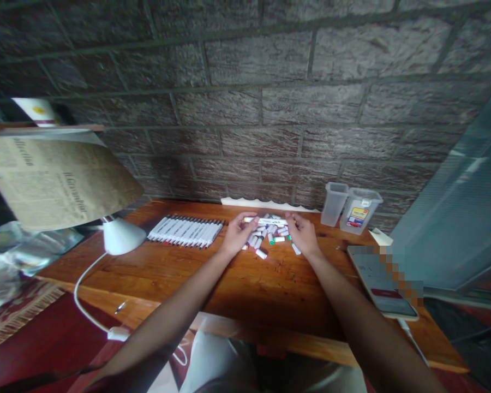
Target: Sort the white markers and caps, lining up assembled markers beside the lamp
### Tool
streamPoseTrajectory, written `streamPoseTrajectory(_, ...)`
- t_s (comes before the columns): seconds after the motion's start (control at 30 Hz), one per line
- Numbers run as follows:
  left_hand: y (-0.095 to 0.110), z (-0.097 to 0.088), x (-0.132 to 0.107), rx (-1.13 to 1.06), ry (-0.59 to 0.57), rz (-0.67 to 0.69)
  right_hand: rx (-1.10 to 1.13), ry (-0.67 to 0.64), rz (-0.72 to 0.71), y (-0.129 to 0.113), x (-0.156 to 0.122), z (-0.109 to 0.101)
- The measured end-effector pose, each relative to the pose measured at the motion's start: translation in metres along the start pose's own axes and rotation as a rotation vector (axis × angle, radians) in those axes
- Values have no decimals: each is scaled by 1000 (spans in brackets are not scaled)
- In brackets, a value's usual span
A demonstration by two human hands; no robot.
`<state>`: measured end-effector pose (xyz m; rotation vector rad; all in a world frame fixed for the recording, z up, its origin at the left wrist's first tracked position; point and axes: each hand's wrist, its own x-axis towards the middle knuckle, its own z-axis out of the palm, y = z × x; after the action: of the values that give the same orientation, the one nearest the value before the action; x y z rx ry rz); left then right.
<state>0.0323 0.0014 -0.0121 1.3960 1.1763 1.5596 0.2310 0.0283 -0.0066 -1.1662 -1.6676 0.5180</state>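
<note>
A white marker (268, 221) lies level between my two hands, above the wooden table. My left hand (240, 232) is closed on its left end, thumb along the barrel. My right hand (304, 233) pinches its right end; whether a cap is between those fingers I cannot tell. Below and around the marker is a loose pile of short white caps (261, 254) with coloured ends, some green, purple and red. Partly hidden by my hands, the pile reaches near both wrists. To the left, several white markers (186, 232) lie side by side in a neat row.
Two clear plastic containers (334, 204) stand at the back right. A tablet (378, 278) with a cable lies at the table's right side. A lamp (123, 236) with a paper shade stands at the left, its white cord hanging over the front edge. A brick wall rises behind.
</note>
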Motion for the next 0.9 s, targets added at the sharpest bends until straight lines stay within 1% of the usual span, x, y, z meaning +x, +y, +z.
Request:
streamPoseTrajectory(0.1, 5, 1, 1, -125, 34, -59, -40, -18, -31, -1, -1, 1)
streamPoseTrajectory(0.17, 6, 1, 2, -199, 36, -54, -45, -32, -52, -2, -2, 2)
streamPoseTrajectory(0.23, 7, -1, 3, -261, 40, -44, -18, -77, -83, -3, -4, 2)
streamPoseTrajectory(0.33, 6, -4, 6, -333, 49, -68, 35, -234, -149, -5, -8, 5)
streamPoseTrajectory(0.43, 6, -7, 9, -391, 47, -115, 31, -400, -225, -8, -13, 9)
streamPoseTrajectory(0.53, 6, -9, 9, -396, 51, -101, 6, -489, -281, -12, -19, 13)
streamPoseTrajectory(0.67, 4, -9, 8, -359, 24, -82, 3, -533, -310, -17, -24, 17)
streamPoseTrajectory(0.9, 4, -9, 6, -296, -64, -53, -55, -549, -350, -21, -28, 19)
